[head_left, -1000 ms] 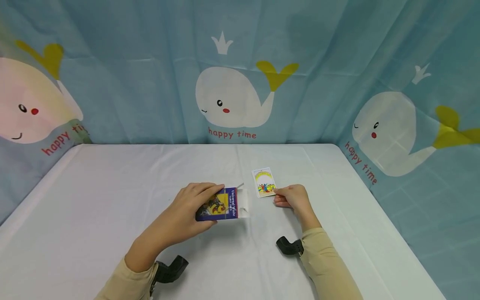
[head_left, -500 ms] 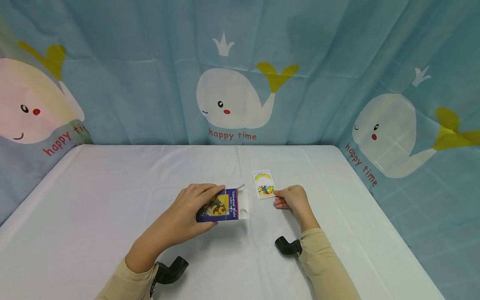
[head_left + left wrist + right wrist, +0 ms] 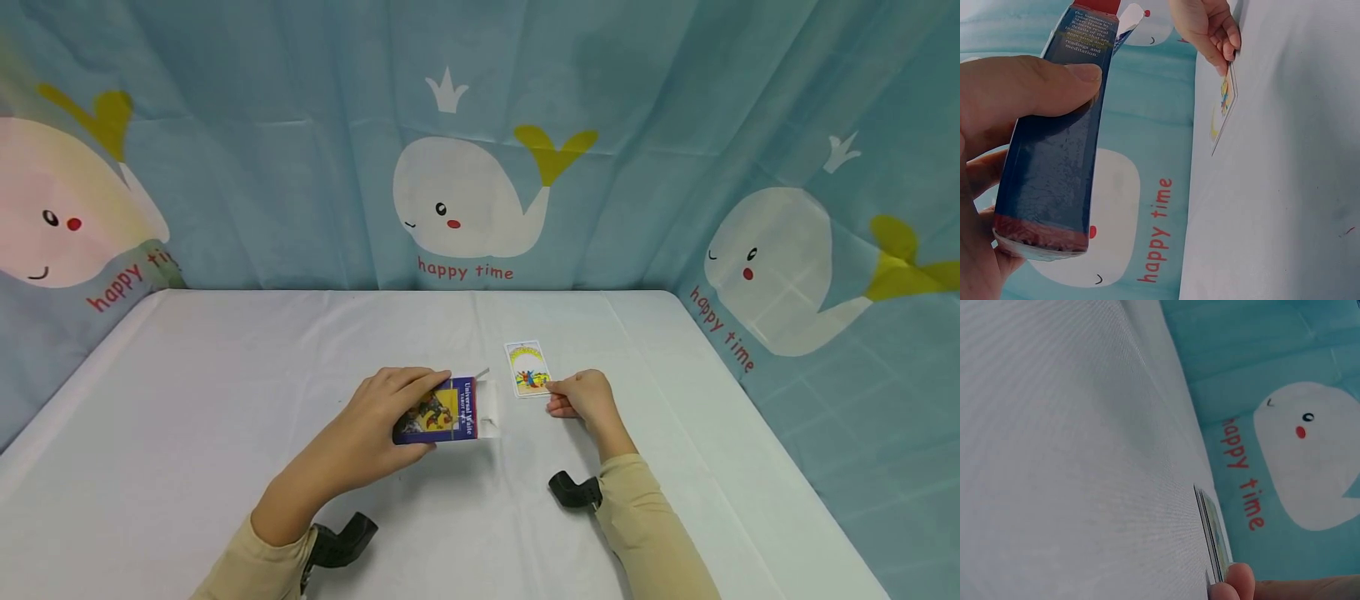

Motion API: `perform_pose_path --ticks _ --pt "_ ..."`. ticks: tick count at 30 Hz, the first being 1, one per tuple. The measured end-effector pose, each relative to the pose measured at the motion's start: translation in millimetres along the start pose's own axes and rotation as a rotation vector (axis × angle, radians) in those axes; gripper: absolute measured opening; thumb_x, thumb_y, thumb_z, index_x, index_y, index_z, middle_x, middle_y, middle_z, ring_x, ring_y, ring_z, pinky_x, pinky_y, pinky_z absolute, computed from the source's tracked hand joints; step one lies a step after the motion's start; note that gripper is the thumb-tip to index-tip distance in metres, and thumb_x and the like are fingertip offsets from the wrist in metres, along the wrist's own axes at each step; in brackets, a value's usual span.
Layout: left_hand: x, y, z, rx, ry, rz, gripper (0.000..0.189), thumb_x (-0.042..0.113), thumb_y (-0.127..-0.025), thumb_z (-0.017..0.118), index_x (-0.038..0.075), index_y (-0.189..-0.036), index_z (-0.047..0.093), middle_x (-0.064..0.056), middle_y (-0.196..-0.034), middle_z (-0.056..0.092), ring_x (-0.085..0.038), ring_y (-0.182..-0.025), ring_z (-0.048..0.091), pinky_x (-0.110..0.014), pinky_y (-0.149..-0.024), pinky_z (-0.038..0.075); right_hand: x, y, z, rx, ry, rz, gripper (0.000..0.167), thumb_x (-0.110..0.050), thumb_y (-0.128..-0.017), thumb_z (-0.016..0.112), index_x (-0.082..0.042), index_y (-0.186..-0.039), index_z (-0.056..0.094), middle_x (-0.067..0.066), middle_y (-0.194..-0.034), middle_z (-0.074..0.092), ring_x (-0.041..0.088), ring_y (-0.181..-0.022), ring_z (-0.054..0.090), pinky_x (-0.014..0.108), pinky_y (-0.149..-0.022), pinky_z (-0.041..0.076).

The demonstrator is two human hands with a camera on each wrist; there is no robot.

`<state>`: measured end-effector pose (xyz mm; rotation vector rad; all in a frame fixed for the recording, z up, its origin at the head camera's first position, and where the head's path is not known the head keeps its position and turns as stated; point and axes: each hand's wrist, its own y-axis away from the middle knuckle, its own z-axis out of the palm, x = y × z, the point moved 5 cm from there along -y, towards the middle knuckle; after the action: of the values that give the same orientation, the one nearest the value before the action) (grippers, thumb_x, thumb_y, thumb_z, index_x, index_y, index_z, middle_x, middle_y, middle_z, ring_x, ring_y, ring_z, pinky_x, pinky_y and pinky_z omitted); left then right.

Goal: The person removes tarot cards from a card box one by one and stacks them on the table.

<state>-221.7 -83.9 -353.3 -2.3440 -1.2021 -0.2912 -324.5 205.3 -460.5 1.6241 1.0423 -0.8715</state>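
My left hand [image 3: 382,425] grips a dark blue tarot deck box [image 3: 435,412], thumb on one narrow side and fingers across the other. The box's white end flap [image 3: 487,408] stands open on the right. In the left wrist view, the thumb [image 3: 1054,84] presses along the printed side of the box [image 3: 1054,162]. To the right of the box, my right hand [image 3: 588,396] pinches the near right corner of a tarot card [image 3: 528,368] with a yellow and white picture. Layered edges of a thin stack of cards [image 3: 1212,534] show at the fingertips in the right wrist view.
A white cloth [image 3: 225,400] covers the table. Blue curtains [image 3: 300,167] printed with whales hang behind it and along the sides. Black wrist-worn devices [image 3: 343,540] stick out from both sleeves.
The right forearm has shifted very slightly left. Both hands keep their holds on the box and the card, which stay where they were.
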Motion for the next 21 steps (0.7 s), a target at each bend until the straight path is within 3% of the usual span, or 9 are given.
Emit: perform_pose_path --ticks 14,21 --pt "1.8 -1.6 0.1 -0.031 0.002 -0.006 0.078 0.024 -0.077 0.086 0.016 -0.146 0.050 -0.007 -0.142 0.054 -0.027 -0.128 0.049 -0.054 -0.106 0.040 0.4 -0.4 -1.8 0.003 -0.004 -0.009 0.014 -0.003 -0.092 0.066 0.009 -0.094 0.061 0.001 -0.052 0.062 0.006 -0.045 0.062 0.022 -0.051 0.055" --pt "2.8 -0.4 1.5 -0.015 0.007 -0.002 0.077 0.021 -0.076 0.086 0.015 -0.145 0.051 -0.007 -0.140 0.056 -0.027 -0.125 0.050 -0.053 -0.103 0.042 0.9 -1.7 -1.7 -0.019 0.018 -0.018 0.015 -0.004 -0.093 0.065 0.010 -0.095 0.061 0.001 -0.052 0.061 0.006 -0.045 0.062 0.022 -0.050 0.056"
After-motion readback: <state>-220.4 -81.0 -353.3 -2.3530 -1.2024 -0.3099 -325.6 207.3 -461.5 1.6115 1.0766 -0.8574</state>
